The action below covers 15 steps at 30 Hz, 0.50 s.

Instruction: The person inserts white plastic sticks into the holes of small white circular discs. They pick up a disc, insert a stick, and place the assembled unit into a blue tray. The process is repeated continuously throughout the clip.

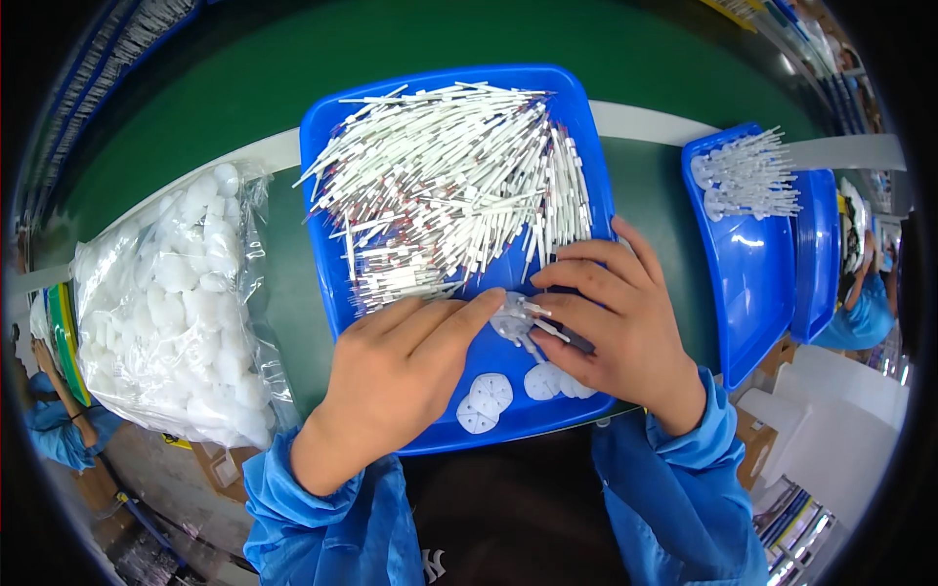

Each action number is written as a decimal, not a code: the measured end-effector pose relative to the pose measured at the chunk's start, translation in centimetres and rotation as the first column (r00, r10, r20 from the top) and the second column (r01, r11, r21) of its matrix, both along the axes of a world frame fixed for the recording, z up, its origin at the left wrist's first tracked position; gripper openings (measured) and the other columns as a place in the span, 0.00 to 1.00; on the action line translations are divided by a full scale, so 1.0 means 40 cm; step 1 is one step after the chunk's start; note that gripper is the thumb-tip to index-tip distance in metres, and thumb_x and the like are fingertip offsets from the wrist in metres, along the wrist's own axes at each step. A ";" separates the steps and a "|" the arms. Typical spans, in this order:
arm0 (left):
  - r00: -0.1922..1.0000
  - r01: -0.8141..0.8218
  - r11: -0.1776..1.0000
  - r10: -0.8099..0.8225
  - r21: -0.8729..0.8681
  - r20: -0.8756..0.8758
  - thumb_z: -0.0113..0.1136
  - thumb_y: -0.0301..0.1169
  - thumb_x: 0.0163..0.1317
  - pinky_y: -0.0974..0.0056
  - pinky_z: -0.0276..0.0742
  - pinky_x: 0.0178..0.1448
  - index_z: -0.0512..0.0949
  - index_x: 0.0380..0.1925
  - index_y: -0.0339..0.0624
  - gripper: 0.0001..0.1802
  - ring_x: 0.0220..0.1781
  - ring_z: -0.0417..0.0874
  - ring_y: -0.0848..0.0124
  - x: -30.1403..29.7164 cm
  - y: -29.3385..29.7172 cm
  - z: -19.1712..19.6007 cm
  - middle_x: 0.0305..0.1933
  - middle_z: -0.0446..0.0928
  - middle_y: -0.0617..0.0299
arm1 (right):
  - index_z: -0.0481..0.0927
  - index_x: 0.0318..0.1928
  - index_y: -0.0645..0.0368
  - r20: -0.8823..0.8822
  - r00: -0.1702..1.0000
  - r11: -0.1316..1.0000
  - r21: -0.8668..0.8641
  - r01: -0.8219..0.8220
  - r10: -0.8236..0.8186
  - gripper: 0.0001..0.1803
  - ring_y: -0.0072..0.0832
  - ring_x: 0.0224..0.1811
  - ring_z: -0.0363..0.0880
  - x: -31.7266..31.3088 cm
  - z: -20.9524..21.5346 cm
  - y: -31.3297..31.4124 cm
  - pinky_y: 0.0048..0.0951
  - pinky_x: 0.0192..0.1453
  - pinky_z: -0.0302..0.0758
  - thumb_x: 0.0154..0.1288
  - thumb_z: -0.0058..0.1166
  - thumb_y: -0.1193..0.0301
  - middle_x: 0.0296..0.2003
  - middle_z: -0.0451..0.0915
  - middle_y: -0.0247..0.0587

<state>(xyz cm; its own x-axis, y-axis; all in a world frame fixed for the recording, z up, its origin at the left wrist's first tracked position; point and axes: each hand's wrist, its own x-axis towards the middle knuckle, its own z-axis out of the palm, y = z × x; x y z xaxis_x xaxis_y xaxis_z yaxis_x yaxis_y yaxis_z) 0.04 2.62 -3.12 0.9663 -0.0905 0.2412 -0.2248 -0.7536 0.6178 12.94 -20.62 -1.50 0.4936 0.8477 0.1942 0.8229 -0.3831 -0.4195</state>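
Above the near part of a blue tray [327, 293], both hands meet at a translucent round plastic disc [512, 318] with thin white sticks standing in it. My left hand [396, 376] grips the disc's left side, its index finger pressed on the edge and its thumb hidden. On the other side, my right hand [616, 313] has its thumb and fingers closed around a thin white stick [552, 330], beside a dark narrow piece [572, 337] I cannot make out. Loose discs [484, 400] lie below the hands. A large heap of thin white sticks [440, 176] fills the tray's far part.
At left stands a clear plastic bag [171, 308] full of white discs. To the right, another blue tray [747, 283] bears discs fitted with sticks [747, 176]. A green work surface [264, 78] stretches beyond. Other people in blue [865, 308] are at both sides.
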 end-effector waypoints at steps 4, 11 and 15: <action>0.999 -0.001 0.999 0.000 -0.035 -0.048 0.73 0.21 0.60 0.56 0.85 0.43 0.88 0.57 0.42 0.23 0.37 0.88 0.58 0.021 -0.010 0.025 0.38 0.87 0.58 | 0.91 0.40 0.45 -0.021 1.000 0.999 0.033 -0.008 0.009 0.11 0.30 0.60 0.83 0.013 -0.010 -0.003 0.59 0.82 0.65 0.55 0.78 0.68 0.47 0.87 0.24; 0.998 -0.013 1.000 0.013 -0.004 -0.069 0.76 0.24 0.58 0.56 0.84 0.42 0.88 0.41 0.44 0.11 0.37 0.87 0.57 0.057 -0.017 0.016 0.37 0.87 0.59 | 0.89 0.38 0.46 -0.006 1.000 0.998 0.051 -0.030 0.030 0.13 0.28 0.57 0.84 0.015 -0.015 0.016 0.58 0.82 0.66 0.52 0.77 0.70 0.43 0.85 0.23; 1.000 0.001 0.998 0.000 0.059 -0.016 0.76 0.28 0.59 0.57 0.82 0.39 0.88 0.38 0.47 0.08 0.35 0.84 0.62 0.068 -0.024 0.008 0.34 0.82 0.64 | 0.89 0.41 0.47 0.049 0.999 0.999 0.037 -0.025 0.023 0.16 0.30 0.58 0.84 0.001 -0.021 0.010 0.59 0.83 0.66 0.49 0.77 0.69 0.45 0.87 0.26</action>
<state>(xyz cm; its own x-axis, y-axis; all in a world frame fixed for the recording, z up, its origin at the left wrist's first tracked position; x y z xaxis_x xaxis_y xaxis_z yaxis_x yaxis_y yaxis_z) 2.75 1.65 -2.78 0.9699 -0.1051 0.2195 -0.2158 -0.7888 0.5755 12.96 -20.22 -2.35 0.4625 0.8508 0.2496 0.8514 -0.3475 -0.3930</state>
